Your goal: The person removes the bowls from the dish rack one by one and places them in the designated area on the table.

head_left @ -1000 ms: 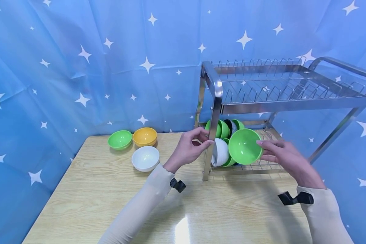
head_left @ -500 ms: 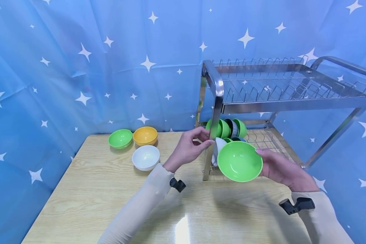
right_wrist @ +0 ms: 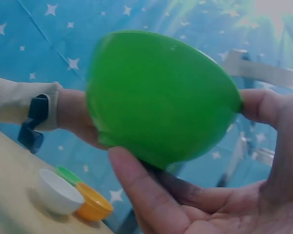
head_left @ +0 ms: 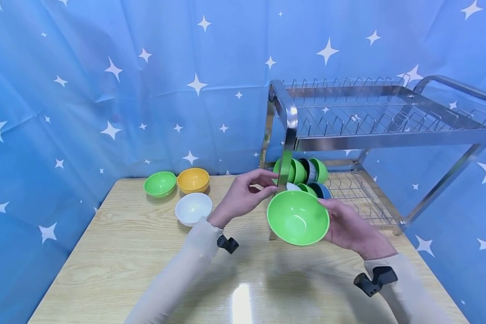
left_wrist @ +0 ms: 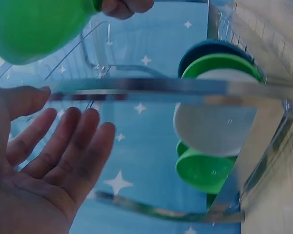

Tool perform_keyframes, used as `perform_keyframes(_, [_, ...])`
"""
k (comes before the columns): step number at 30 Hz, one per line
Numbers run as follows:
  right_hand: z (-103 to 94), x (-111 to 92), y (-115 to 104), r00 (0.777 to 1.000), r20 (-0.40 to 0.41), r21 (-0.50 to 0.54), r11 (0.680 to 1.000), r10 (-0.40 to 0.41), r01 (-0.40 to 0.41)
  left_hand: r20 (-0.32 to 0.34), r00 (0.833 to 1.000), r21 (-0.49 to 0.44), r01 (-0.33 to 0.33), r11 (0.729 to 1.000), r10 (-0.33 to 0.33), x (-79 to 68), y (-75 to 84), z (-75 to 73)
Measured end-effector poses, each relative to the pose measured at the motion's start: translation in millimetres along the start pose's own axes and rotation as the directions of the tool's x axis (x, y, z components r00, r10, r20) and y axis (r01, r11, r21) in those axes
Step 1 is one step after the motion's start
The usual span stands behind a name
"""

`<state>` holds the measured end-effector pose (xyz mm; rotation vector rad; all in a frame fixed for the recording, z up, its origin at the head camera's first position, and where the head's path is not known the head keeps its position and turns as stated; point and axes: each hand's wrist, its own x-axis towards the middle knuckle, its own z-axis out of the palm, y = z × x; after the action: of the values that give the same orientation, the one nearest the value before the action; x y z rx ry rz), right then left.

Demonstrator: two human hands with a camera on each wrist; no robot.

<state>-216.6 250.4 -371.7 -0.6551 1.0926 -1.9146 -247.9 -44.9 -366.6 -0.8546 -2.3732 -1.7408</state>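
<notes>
A green bowl [head_left: 297,218] is held in front of the rack's left end by my right hand [head_left: 354,229], thumb at its rim and fingers beneath its base, as the right wrist view shows. My left hand [head_left: 240,200] is beside the front left post [head_left: 285,164] of the metal dish rack, fingers spread and loosely bent, gripping nothing. On the rack's lower tier, bowls lean on edge: green ones [head_left: 299,171], a black patterned one [head_left: 309,171], a blue one [head_left: 321,191] and a white one [left_wrist: 212,124]. The held bowl hides part of the front row.
On the table's [head_left: 117,252] back left sit a green bowl [head_left: 160,184], an orange bowl [head_left: 192,180] and a white bowl [head_left: 193,209]. The rack's upper tier [head_left: 348,117] has upright wire dividers. A blue star-patterned curtain [head_left: 154,112] hangs behind.
My right hand has brought the green bowl out from the lower tier, toward me and left. My left hand has drawn slightly left from the post it was touching.
</notes>
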Motion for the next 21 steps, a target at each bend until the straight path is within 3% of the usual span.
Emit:
perform_keyframes(7, [10.8, 15, 8, 1.0, 0.005, 0.025, 1.0, 0.019, -0.019, -0.032, 0.999, 0.006, -0.019, 1.0, 0.02, -17.8, 6.3, -32.9])
perform_keyframes(11, [19.2, 23, 10, 0.999, -0.013, 0.038, 0.998, 0.04, -0.04, -0.029, 0.993, 0.021, -0.114, 0.993, 0.115, -32.1, 16.9, -50.3])
perform_keyframes(14, [26.0, 29, 12, 0.997, -0.048, 0.048, 0.997, 0.055, -0.053, -0.006, 0.979, 0.117, -0.203, 0.972, 0.205, -45.3, 28.0, -59.4])
perform_keyframes(17, [31.7, 35, 14, 0.994, -0.083, 0.042, 0.997, 0.066, -0.062, 0.039, 0.948, 0.234, -0.317, 0.919, 0.317, -57.5, 40.3, -63.6])
perform_keyframes(21, [37.5, 41, 15, 0.99, -0.11, 0.045, 0.996, 0.084, -0.079, 0.128, 0.871, 0.301, -0.489, 0.819, 0.474, -71.4, 57.5, -60.8])
